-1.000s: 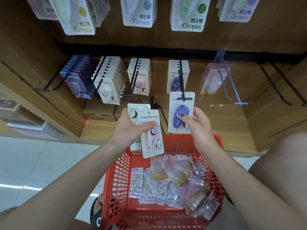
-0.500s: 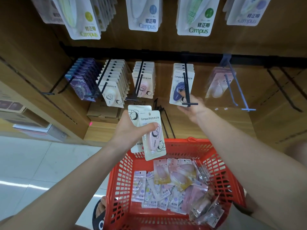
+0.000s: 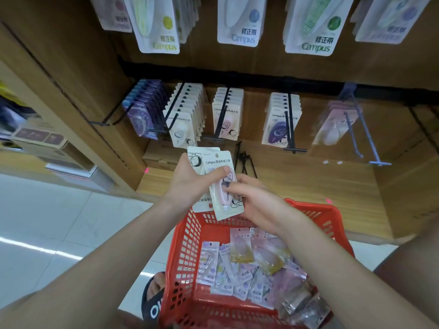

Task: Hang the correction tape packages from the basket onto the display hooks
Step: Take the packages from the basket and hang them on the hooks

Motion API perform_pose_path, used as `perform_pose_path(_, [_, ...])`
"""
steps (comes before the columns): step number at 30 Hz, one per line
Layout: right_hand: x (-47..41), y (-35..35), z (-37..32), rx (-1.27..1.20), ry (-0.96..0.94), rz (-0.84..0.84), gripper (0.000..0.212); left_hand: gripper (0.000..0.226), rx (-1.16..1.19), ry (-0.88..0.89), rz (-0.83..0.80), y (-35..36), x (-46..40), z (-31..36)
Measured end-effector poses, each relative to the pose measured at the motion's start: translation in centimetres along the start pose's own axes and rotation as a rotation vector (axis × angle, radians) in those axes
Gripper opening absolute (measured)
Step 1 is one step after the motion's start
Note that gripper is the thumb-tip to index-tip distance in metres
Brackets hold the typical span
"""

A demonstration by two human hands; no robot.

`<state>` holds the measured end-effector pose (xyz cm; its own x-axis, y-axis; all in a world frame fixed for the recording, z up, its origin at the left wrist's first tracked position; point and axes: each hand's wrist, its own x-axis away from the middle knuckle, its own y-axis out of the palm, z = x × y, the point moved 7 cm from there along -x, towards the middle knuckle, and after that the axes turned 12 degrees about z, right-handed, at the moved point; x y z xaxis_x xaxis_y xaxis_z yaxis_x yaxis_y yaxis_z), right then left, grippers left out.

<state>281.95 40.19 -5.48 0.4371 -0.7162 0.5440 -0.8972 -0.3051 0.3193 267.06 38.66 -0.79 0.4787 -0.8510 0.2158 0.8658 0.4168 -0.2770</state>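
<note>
My left hand (image 3: 190, 180) holds two correction tape packages above the red basket (image 3: 187, 243): a pink one (image 3: 219, 162) in front and a white one (image 3: 196, 156) behind it. My right hand (image 3: 255, 198) pinches the lower part of the pink package. Several more packages (image 3: 240, 264) lie loose in the basket. The purple package (image 3: 278, 130) hangs at the front of its black hook (image 3: 291, 129). A pink row (image 3: 225, 117) hangs on the hook to its left.
Other hooks carry white packages (image 3: 185, 124) and dark purple ones (image 3: 142, 115); a blue hook (image 3: 365, 136) at right holds clear-pink ones. An empty black hook (image 3: 422, 129) stands far right. Larger packages (image 3: 242, 24) hang above. A sandalled foot (image 3: 154, 295) is beside the basket.
My right hand pushed the purple package back along its hook, let it go, and came down to the pink package in my left hand. The view has moved closer.
</note>
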Motion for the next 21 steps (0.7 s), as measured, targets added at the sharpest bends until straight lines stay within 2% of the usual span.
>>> perform_pose_path(3, [0.3,0.6,-0.4,0.027,-0.043,0.034,0.038,0.044,0.043,0.008,-0.012,-0.8,0.4,0.3])
perform_pose_path(7, [0.4,0.8,-0.5,-0.04,-0.053,0.075,0.037,0.044,0.088,-0.157,-0.005,-2.7,0.7,-0.4])
perform_pose_path(10, [-0.2,0.6,0.1,-0.102,-0.045,0.143,0.029,0.043,0.072,-0.17,-0.053,-4.0,0.8,-0.7])
perform_pose_path(13, [-0.6,0.8,0.5,-0.092,-0.041,0.172,0.027,0.044,0.092,-0.18,0.026,-6.1,0.3,-0.9])
perform_pose_path(17, [-0.2,2.3,1.0,-0.097,-0.002,0.051,0.027,0.057,0.16,-0.152,0.128,-8.5,-1.0,-0.6])
perform_pose_path(19, [0.1,3.5,1.3,-0.088,0.016,-0.018,0.027,0.062,0.215,-0.162,0.125,-8.8,-1.3,-0.6])
perform_pose_path(21, [0.1,4.2,1.3,-0.094,0.002,0.0,0.021,0.063,0.275,-0.197,0.086,-8.5,-1.2,-0.9])
